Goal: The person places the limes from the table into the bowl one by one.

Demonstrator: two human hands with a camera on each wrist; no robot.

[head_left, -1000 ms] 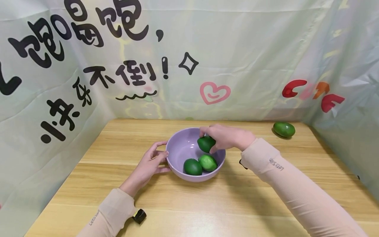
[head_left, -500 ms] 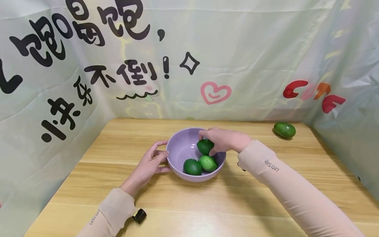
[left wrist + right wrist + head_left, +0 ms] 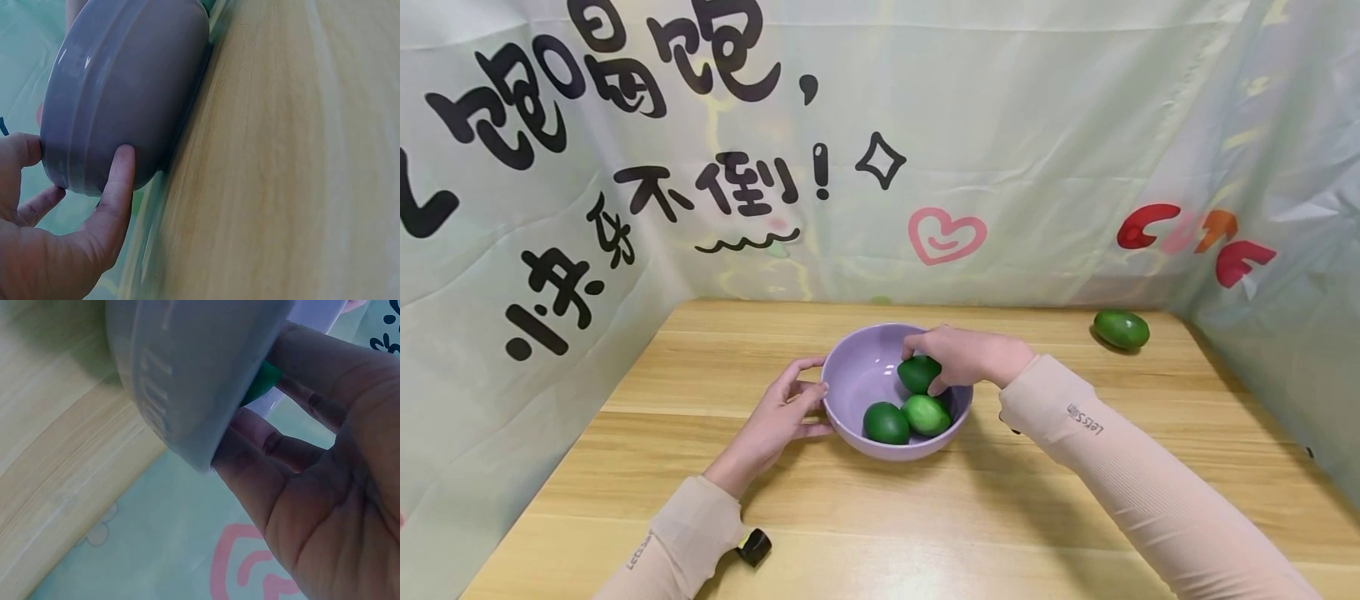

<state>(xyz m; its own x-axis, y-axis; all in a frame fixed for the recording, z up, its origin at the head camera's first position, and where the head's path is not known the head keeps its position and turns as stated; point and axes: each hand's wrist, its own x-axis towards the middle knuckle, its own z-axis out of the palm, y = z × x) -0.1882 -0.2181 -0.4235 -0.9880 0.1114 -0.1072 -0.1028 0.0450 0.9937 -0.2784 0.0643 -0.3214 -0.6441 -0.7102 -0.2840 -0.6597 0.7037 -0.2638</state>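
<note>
A light purple bowl [image 3: 857, 371] stands on the table. My left hand [image 3: 782, 408] holds it from the left, thumb at the rim and other fingers against the outer wall; the left wrist view shows fingertips on the bowl's side [image 3: 137, 81]. My right hand [image 3: 970, 354] reaches over the far right rim and grips a dark green avocado [image 3: 917, 375] inside the bowl. Near the bowl's front lie another dark green avocado [image 3: 886, 423] and a lighter green fruit [image 3: 927, 415]. In the right wrist view, the bowl wall hides the fingertips and most of the green fruit [image 3: 262, 383].
A glossy green avocado [image 3: 1122, 330] lies at the table's back right corner. The wooden table [image 3: 880, 525] is enclosed by printed cloth [image 3: 1037, 150] at the back and sides. A small black object [image 3: 755, 547] shows by the left sleeve.
My right hand has lowered the avocado deeper into the bowl, slightly left and toward the other two fruits. The left hand stays in place on the bowl.
</note>
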